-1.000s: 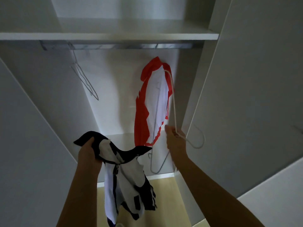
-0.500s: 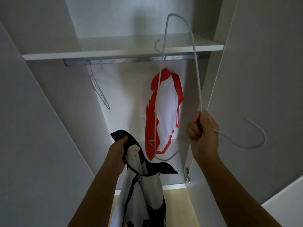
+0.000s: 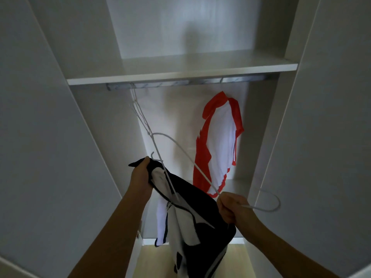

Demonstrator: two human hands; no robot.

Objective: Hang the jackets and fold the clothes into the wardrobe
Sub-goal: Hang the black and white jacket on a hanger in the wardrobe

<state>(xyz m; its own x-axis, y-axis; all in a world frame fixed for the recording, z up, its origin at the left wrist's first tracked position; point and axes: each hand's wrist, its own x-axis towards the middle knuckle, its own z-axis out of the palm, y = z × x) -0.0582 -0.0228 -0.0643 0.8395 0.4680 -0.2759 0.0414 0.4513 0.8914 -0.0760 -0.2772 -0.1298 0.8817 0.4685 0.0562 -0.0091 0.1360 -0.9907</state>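
Note:
My left hand point(image 3: 141, 177) grips the collar edge of a black and white zip jacket point(image 3: 190, 213), which hangs down between my arms. My right hand point(image 3: 230, 209) is curled round the neck of a white wire hanger point(image 3: 176, 145); its hook sticks out to the right and one arm of it pokes into the jacket's opening. A red and white jacket point(image 3: 220, 145) hangs from the metal rail point(image 3: 180, 83) at the right of the open wardrobe.
Bare white hangers point(image 3: 140, 115) hang from the rail's left end. A white shelf point(image 3: 180, 74) sits just above the rail. Open wardrobe doors point(image 3: 321, 137) flank both sides. The pale wooden floor point(image 3: 156, 261) shows below.
My right hand has lowered the hanger from above the shelf and tilted it down into the jacket. The left hand has lifted the jacket's collar toward it. The view has tipped upward.

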